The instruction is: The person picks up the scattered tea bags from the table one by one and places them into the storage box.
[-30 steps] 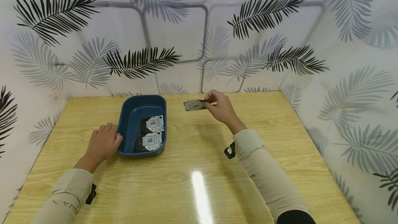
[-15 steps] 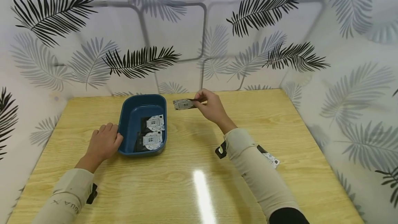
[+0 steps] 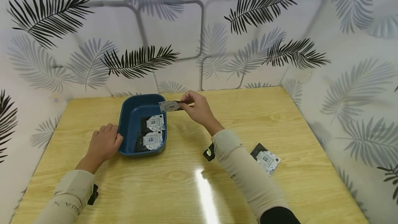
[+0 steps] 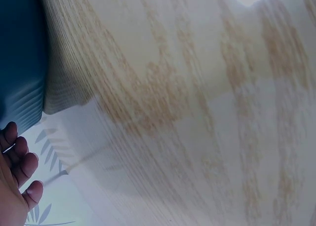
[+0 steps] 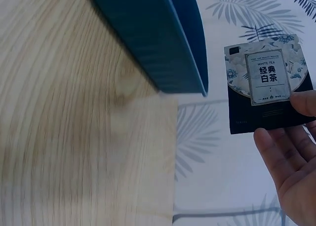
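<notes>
A blue plastic bin (image 3: 141, 154) stands on the table at left of centre. Inside lie two black-and-white tea sachets (image 3: 153, 140). My left hand (image 3: 104, 141) grips the bin's left rim; in the left wrist view its curled fingers (image 4: 25, 169) show beside the bin's wall. My right hand (image 3: 197, 108) pinches a third sachet by its dark end. That tea sachet (image 5: 269, 82), printed "WHITE TEA", hangs in the air with its pale end over the bin's right rim.
Another tea sachet (image 3: 265, 158) lies on the wooden table (image 3: 149, 189), right of my right forearm. A leaf-patterned wall covering (image 3: 186, 37) rises behind the table's back edge.
My right hand has carried its tea sachet leftward to the bin's right rim. The sachet on the table has come out from behind my right sleeve. My left hand stays put.
</notes>
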{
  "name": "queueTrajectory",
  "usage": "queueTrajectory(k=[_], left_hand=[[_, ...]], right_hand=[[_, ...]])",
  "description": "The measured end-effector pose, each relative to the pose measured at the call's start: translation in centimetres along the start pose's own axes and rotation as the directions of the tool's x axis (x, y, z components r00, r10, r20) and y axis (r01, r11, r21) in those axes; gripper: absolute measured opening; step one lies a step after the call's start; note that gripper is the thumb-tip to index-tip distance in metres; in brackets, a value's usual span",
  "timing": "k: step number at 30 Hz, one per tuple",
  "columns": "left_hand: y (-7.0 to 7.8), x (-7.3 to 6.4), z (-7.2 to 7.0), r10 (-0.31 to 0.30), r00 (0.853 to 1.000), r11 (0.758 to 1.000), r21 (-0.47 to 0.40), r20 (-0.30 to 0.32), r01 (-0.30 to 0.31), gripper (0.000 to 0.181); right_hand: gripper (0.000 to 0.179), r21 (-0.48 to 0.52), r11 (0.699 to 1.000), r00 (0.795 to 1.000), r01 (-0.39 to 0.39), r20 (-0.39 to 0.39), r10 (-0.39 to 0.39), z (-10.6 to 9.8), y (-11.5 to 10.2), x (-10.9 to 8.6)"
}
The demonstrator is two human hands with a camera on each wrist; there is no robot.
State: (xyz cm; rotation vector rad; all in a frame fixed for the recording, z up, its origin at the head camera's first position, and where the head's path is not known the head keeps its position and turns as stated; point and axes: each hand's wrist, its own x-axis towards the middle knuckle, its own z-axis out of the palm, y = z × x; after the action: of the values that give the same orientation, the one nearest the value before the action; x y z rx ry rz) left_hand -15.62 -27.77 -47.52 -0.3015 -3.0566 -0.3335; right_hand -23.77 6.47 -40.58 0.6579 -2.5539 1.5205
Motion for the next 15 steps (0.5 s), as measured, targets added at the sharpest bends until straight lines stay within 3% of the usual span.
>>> queueTrajectory(k=[15], left_hand=[[0.1, -0.3, 0.0, 0.002, 1.0, 1.0, -0.005, -0.017, -0.002, 0.022]], right_hand=[[0.009, 0.042, 0.999, 1.0, 0.014, 0.022, -0.015, 3.3, -0.8, 0.4]])
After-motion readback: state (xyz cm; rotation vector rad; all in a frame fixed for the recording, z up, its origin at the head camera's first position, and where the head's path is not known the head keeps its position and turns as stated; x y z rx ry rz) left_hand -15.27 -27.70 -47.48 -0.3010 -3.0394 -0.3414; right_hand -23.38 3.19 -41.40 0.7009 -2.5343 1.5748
